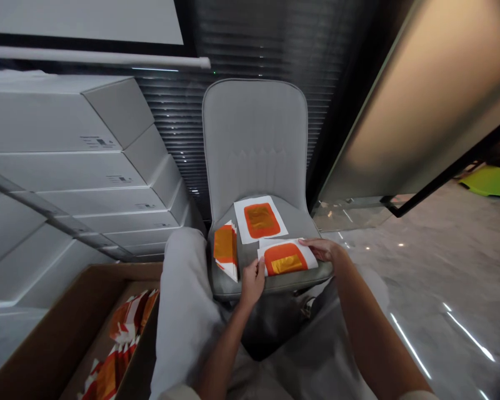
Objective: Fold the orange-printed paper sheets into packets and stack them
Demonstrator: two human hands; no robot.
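A folded white sheet with an orange and gold print (pixel 286 258) is held between my two hands over the front of the grey chair seat. My left hand (pixel 253 279) pinches its left edge, and my right hand (pixel 321 248) grips its upper right corner. Just behind it lies a flat white sheet (pixel 260 218) with an orange rounded square and a gold centre. To the left, a small stack of folded orange and white sheets (pixel 225 250) rests on the seat, beside my left hand but apart from it.
The grey chair (pixel 256 139) stands between my knees. At lower left is an open cardboard box (pixel 66 311) with several folded orange and white pieces (pixel 129 316) inside. White boxes (pixel 45 122) are stacked at the left. A glass door (pixel 400 111) stands at the right.
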